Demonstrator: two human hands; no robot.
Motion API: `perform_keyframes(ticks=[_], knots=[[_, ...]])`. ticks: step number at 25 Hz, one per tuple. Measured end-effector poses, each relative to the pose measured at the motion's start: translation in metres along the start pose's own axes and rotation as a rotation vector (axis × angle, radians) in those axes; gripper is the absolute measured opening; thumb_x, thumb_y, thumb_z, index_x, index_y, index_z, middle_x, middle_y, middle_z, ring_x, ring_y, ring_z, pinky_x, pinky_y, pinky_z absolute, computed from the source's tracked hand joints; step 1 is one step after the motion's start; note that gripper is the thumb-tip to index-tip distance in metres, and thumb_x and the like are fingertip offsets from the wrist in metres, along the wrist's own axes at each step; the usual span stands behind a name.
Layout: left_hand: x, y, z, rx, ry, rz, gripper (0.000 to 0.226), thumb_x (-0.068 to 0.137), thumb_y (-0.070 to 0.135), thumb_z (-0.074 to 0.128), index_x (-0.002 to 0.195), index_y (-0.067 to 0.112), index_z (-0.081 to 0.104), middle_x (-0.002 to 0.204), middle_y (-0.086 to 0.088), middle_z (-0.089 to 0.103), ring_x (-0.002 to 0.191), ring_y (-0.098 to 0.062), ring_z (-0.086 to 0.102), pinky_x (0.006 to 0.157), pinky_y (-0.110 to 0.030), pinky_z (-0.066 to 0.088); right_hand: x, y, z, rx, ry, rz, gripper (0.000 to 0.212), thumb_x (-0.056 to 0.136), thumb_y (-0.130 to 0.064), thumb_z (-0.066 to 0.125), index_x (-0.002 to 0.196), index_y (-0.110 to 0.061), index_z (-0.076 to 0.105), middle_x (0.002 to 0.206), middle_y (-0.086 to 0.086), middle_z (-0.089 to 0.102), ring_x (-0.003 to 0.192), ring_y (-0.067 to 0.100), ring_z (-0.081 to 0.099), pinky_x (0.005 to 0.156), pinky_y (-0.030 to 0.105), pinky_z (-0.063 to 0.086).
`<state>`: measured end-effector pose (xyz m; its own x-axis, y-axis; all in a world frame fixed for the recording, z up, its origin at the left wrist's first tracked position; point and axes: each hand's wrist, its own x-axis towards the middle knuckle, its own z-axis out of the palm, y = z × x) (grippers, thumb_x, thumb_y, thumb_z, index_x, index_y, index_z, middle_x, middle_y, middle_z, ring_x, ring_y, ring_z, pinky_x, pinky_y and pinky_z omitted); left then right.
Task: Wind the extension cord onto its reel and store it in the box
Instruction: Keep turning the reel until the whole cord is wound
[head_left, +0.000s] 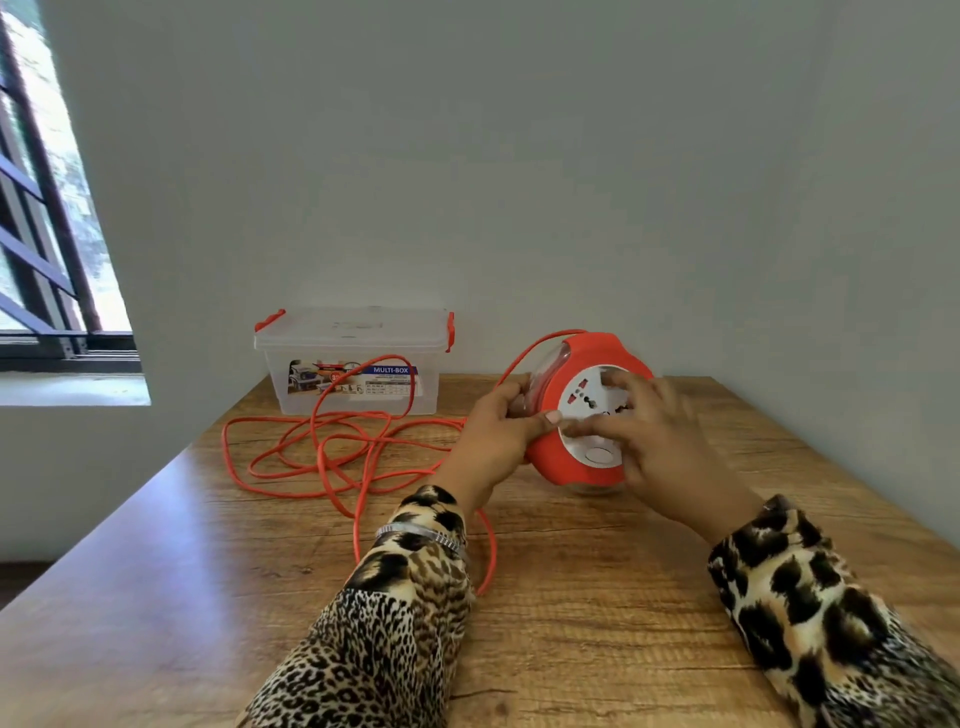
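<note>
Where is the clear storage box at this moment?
In the head view the storage box sits left of centre at the table's far edge against the wall, lid on, behind the loose orange cord and left of the reel.

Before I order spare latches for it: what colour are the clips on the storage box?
Red-orange clips on the clear storage box, seen best in the head view.
</note>
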<state>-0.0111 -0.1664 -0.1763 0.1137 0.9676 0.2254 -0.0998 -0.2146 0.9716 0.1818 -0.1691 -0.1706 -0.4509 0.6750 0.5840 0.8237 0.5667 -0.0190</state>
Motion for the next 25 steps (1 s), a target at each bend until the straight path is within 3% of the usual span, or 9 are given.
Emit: perform_keyframes(ticks=[3, 6, 9, 11, 15, 18, 20, 22, 25], knots=[[-0.004, 0.004, -0.002, 0.018, -0.035, 0.006, 0.045, 0.089, 0.007, 0.064, 0.131, 0.021, 0.055, 0.117, -0.004, 0.070, 0.102, -0.020, 0.068, 0.073, -0.031, 0.059, 0.000, -0.003, 0.004, -0.165, -0.121, -0.006, 0.050, 0.075, -0.029, 0.076, 0.121, -0.041, 0.062, 0.143, 0.019, 0.041, 0.123, 0.038, 0.037, 0.100, 0.053, 0.030], [-0.007, 0.004, -0.001, 0.033, -0.025, 0.014, 0.047, 0.089, 0.008, 0.066, 0.132, 0.020, 0.053, 0.116, -0.002, 0.070, 0.104, -0.023, 0.067, 0.078, -0.039, 0.059, 0.000, -0.004, 0.004, -0.276, 0.001, -0.053, 0.054, 0.068, -0.022, 0.081, 0.117, -0.037, 0.065, 0.130, 0.025, 0.054, 0.109, 0.043, 0.052, 0.089, 0.054, 0.041], [-0.007, 0.005, 0.000, 0.087, 0.014, 0.037, 0.042, 0.085, 0.009, 0.071, 0.122, 0.024, 0.058, 0.092, 0.015, 0.073, 0.089, -0.013, 0.069, 0.073, -0.041, 0.060, -0.001, -0.003, 0.007, -0.336, 0.093, -0.048, 0.053, 0.072, -0.026, 0.075, 0.121, -0.039, 0.061, 0.116, 0.018, 0.064, 0.100, 0.037, 0.057, 0.081, 0.046, 0.042], [-0.009, 0.005, 0.003, 0.101, 0.041, 0.046, 0.040, 0.081, 0.008, 0.074, 0.115, 0.024, 0.059, 0.090, 0.011, 0.069, 0.084, -0.012, 0.068, 0.067, -0.039, 0.060, -0.002, -0.001, 0.008, -0.313, 0.134, 0.047, 0.055, 0.077, -0.038, 0.066, 0.129, -0.041, 0.049, 0.101, 0.009, 0.070, 0.091, 0.030, 0.061, 0.079, 0.041, 0.041], [-0.011, -0.001, 0.015, 0.135, 0.065, 0.025, 0.044, 0.078, 0.007, 0.076, 0.113, 0.022, 0.054, 0.108, -0.001, 0.060, 0.097, -0.025, 0.066, 0.073, -0.046, 0.059, -0.006, -0.003, 0.009, -0.161, 0.198, 0.295, 0.066, 0.076, -0.069, 0.049, 0.133, -0.038, 0.042, 0.072, 0.001, 0.067, 0.068, 0.025, 0.063, 0.066, 0.034, 0.047], [-0.010, -0.005, 0.019, 0.131, 0.068, 0.042, 0.044, 0.076, 0.002, 0.076, 0.108, 0.020, 0.053, 0.100, 0.004, 0.058, 0.083, -0.013, 0.068, 0.063, -0.036, 0.061, -0.004, -0.008, 0.012, 0.050, 0.187, 0.454, 0.069, 0.073, -0.072, 0.048, 0.132, -0.037, 0.041, 0.079, -0.002, 0.067, 0.073, 0.023, 0.064, 0.056, 0.028, 0.044], [-0.009, -0.008, 0.022, 0.142, 0.079, 0.072, 0.043, 0.075, -0.001, 0.076, 0.102, 0.022, 0.053, 0.095, 0.003, 0.062, 0.071, -0.006, 0.068, 0.056, -0.025, 0.057, -0.004, -0.010, 0.014, 0.269, 0.185, 0.536, 0.070, 0.075, -0.069, 0.055, 0.134, -0.033, 0.042, 0.099, -0.002, 0.067, 0.085, 0.020, 0.064, 0.063, 0.030, 0.047], [-0.009, -0.012, 0.024, 0.175, 0.110, 0.088, 0.044, 0.074, 0.001, 0.078, 0.103, 0.023, 0.052, 0.097, 0.001, 0.064, 0.079, -0.012, 0.069, 0.061, -0.026, 0.055, -0.002, -0.011, 0.016, 0.564, 0.183, 0.626, 0.067, 0.078, -0.060, 0.062, 0.135, -0.029, 0.044, 0.116, -0.004, 0.060, 0.092, 0.013, 0.060, 0.070, 0.030, 0.049], [-0.006, -0.015, 0.025, 0.163, 0.142, 0.078, 0.049, 0.074, 0.003, 0.078, 0.100, 0.029, 0.047, 0.096, 0.008, 0.060, 0.087, -0.017, 0.067, 0.071, -0.035, 0.058, 0.004, -0.013, 0.011, 1.183, 0.080, 0.858, 0.054, 0.087, -0.040, 0.064, 0.133, -0.021, 0.046, 0.105, 0.006, 0.069, 0.064, 0.007, 0.062, 0.048, 0.019, 0.044]])
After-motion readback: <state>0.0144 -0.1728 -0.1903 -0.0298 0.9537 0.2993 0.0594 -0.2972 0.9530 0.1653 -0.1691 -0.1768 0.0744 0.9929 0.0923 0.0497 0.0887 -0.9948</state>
